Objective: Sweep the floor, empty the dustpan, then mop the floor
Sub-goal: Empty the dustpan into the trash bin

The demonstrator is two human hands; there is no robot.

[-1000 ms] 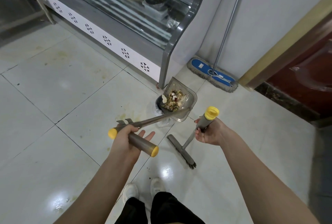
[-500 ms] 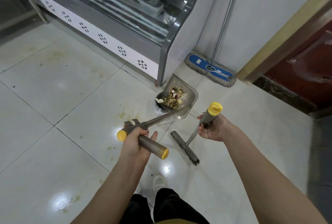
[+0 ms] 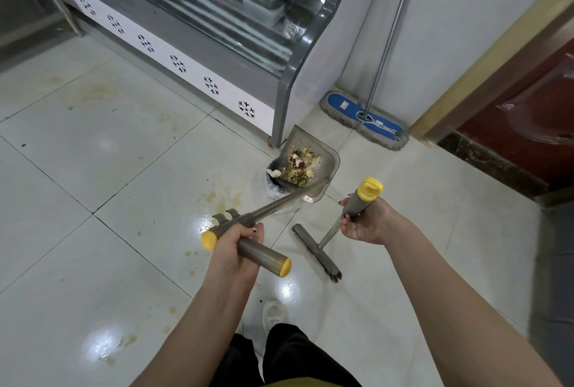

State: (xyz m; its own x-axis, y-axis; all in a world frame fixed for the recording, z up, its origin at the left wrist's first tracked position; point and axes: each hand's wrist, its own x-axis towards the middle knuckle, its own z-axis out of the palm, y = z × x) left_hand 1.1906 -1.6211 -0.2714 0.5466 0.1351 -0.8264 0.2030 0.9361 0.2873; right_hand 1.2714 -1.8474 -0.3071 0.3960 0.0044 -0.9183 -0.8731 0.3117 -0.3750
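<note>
Left hand closed around the dustpan's T-handle, a grey bar with yellow end caps. The long shaft runs forward and away from the hand to the pan. Pan is tipped, its lower edge over a small bin with a clear liner, just beside the corner of the display cabinet. Debris is piled in the pan, some of it at the bin's rim. Right hand grips the broom near the top of its handle, just under the yellow cap; the broom head is down on the floor, between the bin and the person's shoe. Mop leans on the wall, blue pad flat on the floor, well apart from both hands. Yellowish stains on the tiles near the bin.
</note>
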